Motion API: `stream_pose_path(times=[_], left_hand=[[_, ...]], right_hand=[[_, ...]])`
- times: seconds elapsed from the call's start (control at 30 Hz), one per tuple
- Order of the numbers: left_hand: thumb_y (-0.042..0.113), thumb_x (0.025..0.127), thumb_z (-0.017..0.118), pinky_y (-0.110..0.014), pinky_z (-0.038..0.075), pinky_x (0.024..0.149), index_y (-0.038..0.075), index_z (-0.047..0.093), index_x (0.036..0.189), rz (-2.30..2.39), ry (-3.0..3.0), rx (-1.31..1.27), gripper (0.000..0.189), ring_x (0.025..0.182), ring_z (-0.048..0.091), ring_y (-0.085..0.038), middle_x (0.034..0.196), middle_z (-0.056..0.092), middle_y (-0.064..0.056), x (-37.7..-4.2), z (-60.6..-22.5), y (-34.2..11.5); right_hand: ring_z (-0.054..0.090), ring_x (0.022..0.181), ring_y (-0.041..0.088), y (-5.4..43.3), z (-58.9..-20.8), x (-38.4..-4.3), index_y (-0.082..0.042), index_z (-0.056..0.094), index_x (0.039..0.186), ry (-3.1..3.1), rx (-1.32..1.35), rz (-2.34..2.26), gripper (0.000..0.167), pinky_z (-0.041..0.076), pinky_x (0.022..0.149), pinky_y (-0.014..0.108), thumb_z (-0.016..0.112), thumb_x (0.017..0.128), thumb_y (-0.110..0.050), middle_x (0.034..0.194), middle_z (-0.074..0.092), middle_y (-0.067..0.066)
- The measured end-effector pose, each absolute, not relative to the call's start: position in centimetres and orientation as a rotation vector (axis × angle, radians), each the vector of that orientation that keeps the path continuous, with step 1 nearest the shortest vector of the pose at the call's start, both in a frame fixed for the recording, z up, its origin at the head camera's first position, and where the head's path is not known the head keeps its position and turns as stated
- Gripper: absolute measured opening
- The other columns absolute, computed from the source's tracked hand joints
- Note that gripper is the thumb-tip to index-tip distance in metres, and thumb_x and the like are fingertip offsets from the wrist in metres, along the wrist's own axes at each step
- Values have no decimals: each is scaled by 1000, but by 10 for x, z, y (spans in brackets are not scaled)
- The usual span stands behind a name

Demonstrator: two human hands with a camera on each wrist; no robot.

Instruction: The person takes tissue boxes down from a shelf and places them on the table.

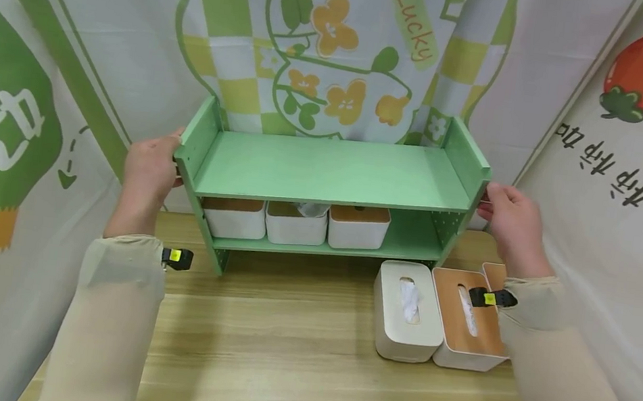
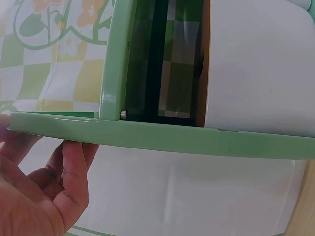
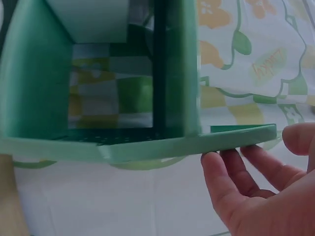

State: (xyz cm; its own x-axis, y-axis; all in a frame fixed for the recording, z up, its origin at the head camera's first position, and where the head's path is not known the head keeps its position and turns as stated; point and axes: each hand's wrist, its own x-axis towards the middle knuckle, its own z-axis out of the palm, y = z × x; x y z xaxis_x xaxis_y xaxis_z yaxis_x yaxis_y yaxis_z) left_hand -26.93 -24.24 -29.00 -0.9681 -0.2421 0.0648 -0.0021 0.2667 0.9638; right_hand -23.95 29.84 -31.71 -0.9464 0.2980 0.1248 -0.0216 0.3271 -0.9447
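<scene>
A light green two-tier shelf point(image 1: 325, 171) stands on the wooden table. At its left side panel, my left hand point(image 1: 149, 164) grips the upper end, thumb at the edge and bent fingers against the outer face, as the left wrist view shows. My right hand point(image 1: 514, 226) touches the right panel's outer face with its fingertips; in the right wrist view its thumb is just apart from the panel's end. Three white tissue boxes, left point(image 1: 234, 220), middle point(image 1: 296, 227) and right point(image 1: 356, 231), sit in a row on the lower tier.
On the table point(image 1: 245, 350) at right front, a cream tissue box point(image 1: 408, 303) stands beside a wood-lidded one point(image 1: 470, 310), with another partly hidden behind it. A patterned curtain point(image 1: 344, 51) hangs close behind the shelf, and printed cloths point(image 1: 626, 195) flank both sides.
</scene>
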Motion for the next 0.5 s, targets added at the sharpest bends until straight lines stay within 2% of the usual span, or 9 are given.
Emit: stream_pose_path(times=[0.1,0.23,0.4,0.5], left_hand=[[45,107,39,-29,55,83,14,58,138,-1769,-2334,231,49,125,52,-23,149,42,19,-269,-290,-242],[47,106,40,-28,56,82,19,56,140,-1773,-2324,234,47,123,53,-23,149,43,17,-270,-290,-242],[47,106,40,-26,56,80,22,54,142,-1766,-2326,235,46,122,54,-23,149,43,17,-270,-290,-242],[45,107,39,-26,56,80,21,54,142,-1763,-2330,237,45,122,53,-23,148,43,18,-269,-289,-242]], right_hand=[[60,110,23,297,-306,-245,-1,55,139,-2308,-278,1686,60,51,93,28,42,105,-48,131,56,14],[61,105,23,296,-292,-252,-3,57,138,-2333,-302,1667,59,50,95,36,43,104,-50,129,56,11],[60,104,21,296,-280,-261,-5,54,139,-2449,-306,1575,61,51,92,37,38,104,-53,127,54,9],[59,102,22,297,-275,-266,-5,53,135,-2506,-291,1560,53,52,91,38,37,106,-46,125,52,10]])
